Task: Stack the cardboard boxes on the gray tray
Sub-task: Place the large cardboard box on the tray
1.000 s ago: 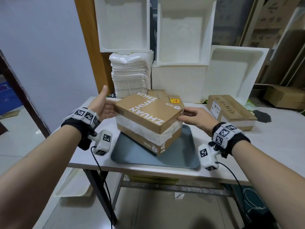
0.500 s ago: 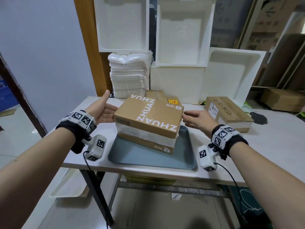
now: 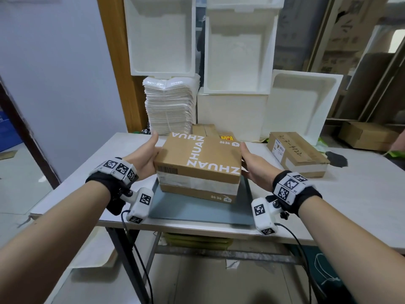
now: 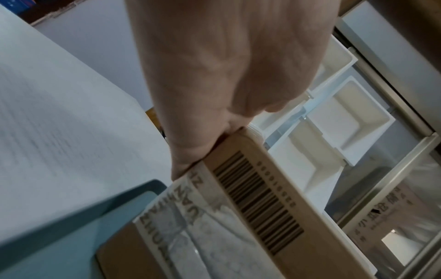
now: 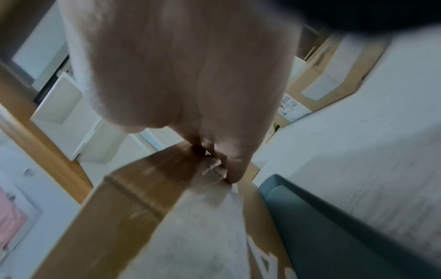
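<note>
On the gray tray point(image 3: 197, 212), at the centre of the tabletop point(image 3: 361, 194), sits the printed cardboard box point(image 3: 201, 159), and both hands are on it. The left hand point(image 3: 144, 159) presses flat against the box's nine o'clock side, thumb up along the far corner; the right hand point(image 3: 255, 165) presses the three o'clock side, thumb riding the top edge. Each grip is spread, palm and fingers laid against cardboard, a squeeze between two hands, not a pinch. The left wrist view shows that palm point(image 4: 198, 151) tight on the corner by the barcode, with the tray's corner point(image 4: 143, 188) just below; the right wrist view shows fingertips point(image 5: 226, 166) on the taped seam, blurred.

The box looks seated toward twelve o'clock of the tray, though the frames do not settle whether its base is fully down. The step in hand, it seems, is squaring it up. Done well, that means equal pressure from both sides so it slides and does not twist, edges brought parallel to the tray's rim, and bare tray kept even all round so the base carries the next layer level.

Two more boxes wait: a labelled box point(image 3: 298, 154) at two o'clock, well apart from the tray, and a flatter box point(image 3: 206, 129) at twelve o'clock, just behind. The white tape band may be slick, so palms are better kept on bare cardboard.
</note>
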The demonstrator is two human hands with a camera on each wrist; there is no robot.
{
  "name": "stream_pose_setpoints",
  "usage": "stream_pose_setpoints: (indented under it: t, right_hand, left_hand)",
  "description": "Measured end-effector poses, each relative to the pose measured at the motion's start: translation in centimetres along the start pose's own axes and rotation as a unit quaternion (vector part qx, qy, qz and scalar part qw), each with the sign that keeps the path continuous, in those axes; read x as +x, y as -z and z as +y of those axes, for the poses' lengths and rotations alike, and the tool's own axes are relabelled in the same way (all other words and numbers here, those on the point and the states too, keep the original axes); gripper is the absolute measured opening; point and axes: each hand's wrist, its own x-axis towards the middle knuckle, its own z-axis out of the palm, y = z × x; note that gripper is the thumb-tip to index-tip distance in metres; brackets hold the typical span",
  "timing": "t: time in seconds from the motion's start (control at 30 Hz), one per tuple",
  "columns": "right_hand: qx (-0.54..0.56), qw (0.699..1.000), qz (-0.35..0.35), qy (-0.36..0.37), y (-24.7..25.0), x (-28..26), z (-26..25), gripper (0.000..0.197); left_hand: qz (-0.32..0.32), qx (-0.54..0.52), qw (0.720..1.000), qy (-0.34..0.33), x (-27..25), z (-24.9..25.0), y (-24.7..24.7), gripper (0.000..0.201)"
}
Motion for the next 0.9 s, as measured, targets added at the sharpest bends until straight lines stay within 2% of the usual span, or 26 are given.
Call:
stream_pose_setpoints:
  t: [0.2, 0.4, 0.53, 0.6, 0.7, 0.73, 0.9]
  right_hand:
    - [-0.082, 0.997, -0.004, -0.014, -0.5, -0.8, -0.7, 0.069]
    - [-0.112, 0.993, 0.001, -0.022, -0.1, -1.2, -0.8, 0.077]
    - [-0.119, 0.992, 0.01, -0.032, 0.3, -0.9, -0.3, 0.075]
    - [-0.128, 0.991, 0.013, -0.036, 0.4, -1.0, 0.2, 0.089]
    - [-0.151, 0.988, 0.003, -0.03, 1.3, 0.6, 1.8, 0.141]
    - [-0.162, 0.986, 0.002, -0.028, 1.7, 1.7, 2.5, 0.149]
    - [-0.199, 0.979, 0.02, -0.034, 2.4, 3.1, 2.7, 0.15]
  left_hand:
    - [0.004, 0.04, 0.999, 0.025, -1.5, -0.2, -0.2, 0.086]
    - [0.02, 0.048, 0.998, 0.044, -2.6, -0.7, -0.3, 0.087]
    - [0.036, 0.07, 0.995, 0.055, -2.7, -0.8, -0.6, 0.088]
    - [0.039, 0.077, 0.994, 0.06, -2.7, -0.8, -0.9, 0.088]
    - [0.043, 0.083, 0.994, 0.062, -2.3, -0.9, -0.8, 0.09]
    - [0.046, 0.086, 0.993, 0.064, -2.3, -0.8, -1.0, 0.09]
    - [0.109, 0.128, 0.985, 0.048, -1.2, 1.1, -1.3, 0.095]
